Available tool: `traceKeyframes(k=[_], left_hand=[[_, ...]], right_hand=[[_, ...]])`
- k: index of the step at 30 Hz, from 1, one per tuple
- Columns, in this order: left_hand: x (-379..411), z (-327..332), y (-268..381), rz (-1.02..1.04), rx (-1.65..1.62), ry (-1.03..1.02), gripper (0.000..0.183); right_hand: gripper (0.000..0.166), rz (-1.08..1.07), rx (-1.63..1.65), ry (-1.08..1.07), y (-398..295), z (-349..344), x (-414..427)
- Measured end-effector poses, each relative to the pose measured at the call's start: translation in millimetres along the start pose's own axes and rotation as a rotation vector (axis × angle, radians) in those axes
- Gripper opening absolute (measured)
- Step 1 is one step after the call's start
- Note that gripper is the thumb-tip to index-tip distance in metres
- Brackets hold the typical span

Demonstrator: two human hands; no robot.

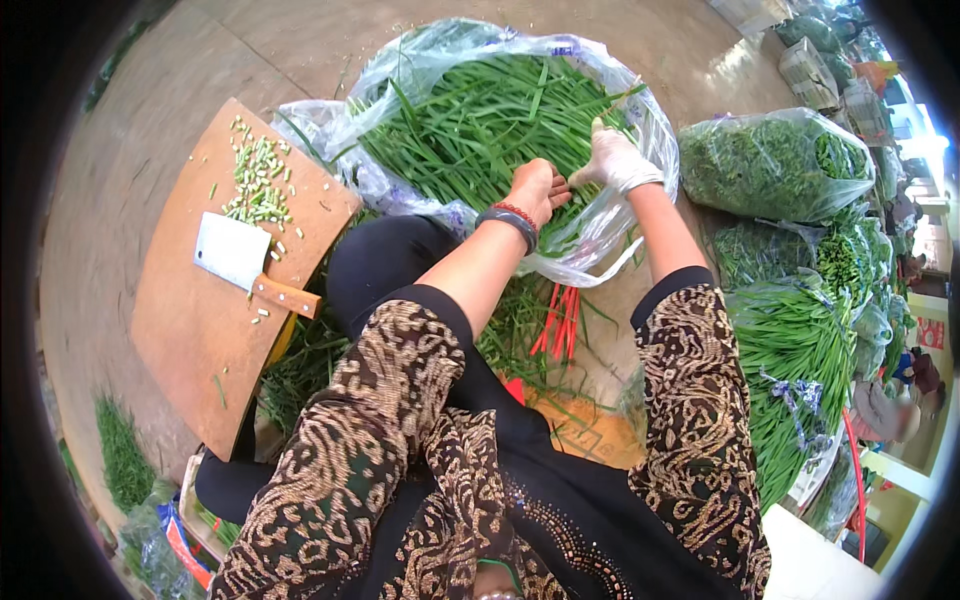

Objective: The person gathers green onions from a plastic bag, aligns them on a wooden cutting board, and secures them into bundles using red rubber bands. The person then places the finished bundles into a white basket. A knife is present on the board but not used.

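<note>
Long green garlic chives [480, 127] fill a large clear plastic bag [656, 150] with its mouth wide apart. My left hand [536, 187], bare and with a red bead bracelet and a dark bangle at the wrist, rests at the near side of the chives. Its fingers point right and are partly curled; whether they grip any stalks is unclear. Just right of it, my right hand [611, 157] in a white glove touches the chives, with its thumb and a finger spread apart. The fingertips of the two hands are close together.
At left, a brown board [176, 322] bears a cleaver [234, 251] with a wooden handle and chopped pale stalk ends [259, 176]. Red strips [559, 322] hang below the bag. Bagged leafy greens [772, 161] and more chives [795, 375] line the right side.
</note>
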State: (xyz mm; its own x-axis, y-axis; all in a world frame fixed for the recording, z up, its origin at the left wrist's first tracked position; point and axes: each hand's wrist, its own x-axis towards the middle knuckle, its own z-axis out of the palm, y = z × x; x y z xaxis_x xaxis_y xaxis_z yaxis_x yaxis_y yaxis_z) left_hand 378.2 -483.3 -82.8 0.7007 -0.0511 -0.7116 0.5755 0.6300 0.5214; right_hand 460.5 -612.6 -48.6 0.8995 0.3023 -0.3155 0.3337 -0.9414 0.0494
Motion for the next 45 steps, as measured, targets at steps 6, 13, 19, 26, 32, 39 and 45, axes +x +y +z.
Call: traceKeyframes(k=[6, 13, 19, 26, 32, 39, 45], left_hand=[[12.6, -14.9, -10.5, -0.018, 0.141, -0.033, 0.043], [12.4, -30.5, -8.1, -0.037, 0.055, -0.047, 0.038], [1.6, -33.1, 3.3, -0.025, -0.096, -0.107, 0.045], [6.9, -20.9, 4.7, -0.069, -0.409, -0.242, 0.086], [34.2, -31.9, -14.5, -0.032, -0.580, -0.261, 0.031], [27.3, -42.9, -0.9, 0.057, -0.519, -0.211, 0.027], [27.6, -47.4, 2.6, 0.009, -0.546, -0.261, 0.028]], right_hand=[[0.128, 0.164, -0.204, 0.205, -19.9, 56.3, -7.3], [0.062, 0.133, -0.249, 0.385, 14.4, 56.4, 12.6], [0.054, 0.042, 0.066, 0.108, 21.7, -29.3, 18.8], [0.050, -0.098, -0.081, 0.405, -29.1, -2.8, -32.0], [0.072, -0.135, 0.109, 0.300, -76.6, 33.3, -88.9], [0.048, -0.021, 1.146, 0.156, 15.4, -11.4, -33.9], [0.074, -0.056, 0.785, -0.136, 2.3, 27.0, -12.5]])
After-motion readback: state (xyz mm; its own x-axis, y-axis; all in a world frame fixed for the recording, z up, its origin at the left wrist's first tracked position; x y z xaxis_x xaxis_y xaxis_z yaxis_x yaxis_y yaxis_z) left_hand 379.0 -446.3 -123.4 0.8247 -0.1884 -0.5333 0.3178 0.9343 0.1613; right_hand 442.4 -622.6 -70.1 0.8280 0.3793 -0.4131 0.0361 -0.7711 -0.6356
